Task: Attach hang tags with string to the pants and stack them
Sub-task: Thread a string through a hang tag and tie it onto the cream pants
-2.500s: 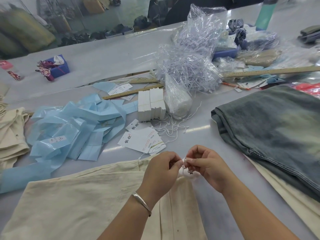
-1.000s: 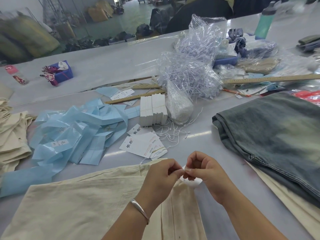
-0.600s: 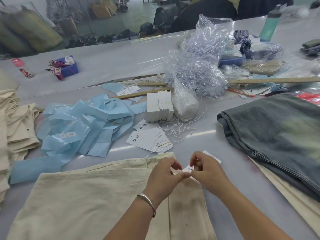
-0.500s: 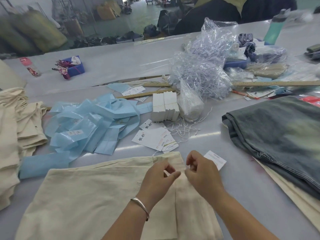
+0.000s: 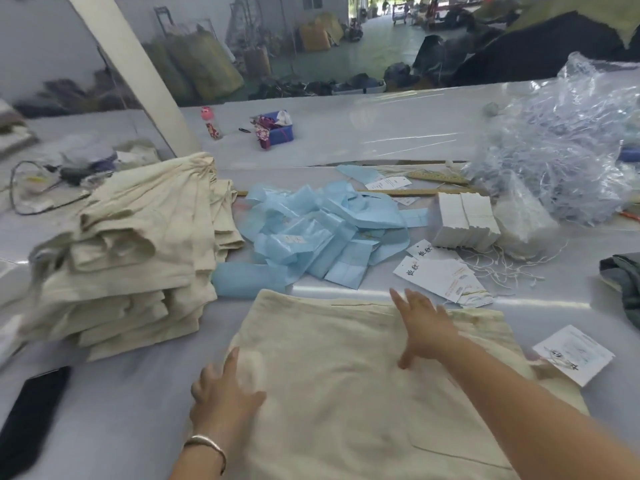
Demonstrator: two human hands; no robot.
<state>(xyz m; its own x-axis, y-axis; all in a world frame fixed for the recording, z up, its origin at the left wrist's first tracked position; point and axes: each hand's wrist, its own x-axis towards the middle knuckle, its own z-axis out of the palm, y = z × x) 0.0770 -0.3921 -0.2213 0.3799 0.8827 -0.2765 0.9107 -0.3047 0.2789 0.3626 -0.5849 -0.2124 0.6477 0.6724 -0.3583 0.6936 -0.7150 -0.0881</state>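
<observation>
Cream pants (image 5: 363, 393) lie flat on the table (image 5: 104, 410) directly under both hands, waistband away from the person and long axis running toward them; the tied hang tag (image 5: 573, 353) rests at their right edge. The left hand (image 5: 225, 393) presses the near-left edge and the right hand (image 5: 422, 327) the upper middle, fingers of both spread flat, grasping nothing. The stack of folded cream pants (image 5: 131, 251) stands to the left, nearer the left hand; a clear plastic bag (image 5: 561, 147) holds loose strings.
</observation>
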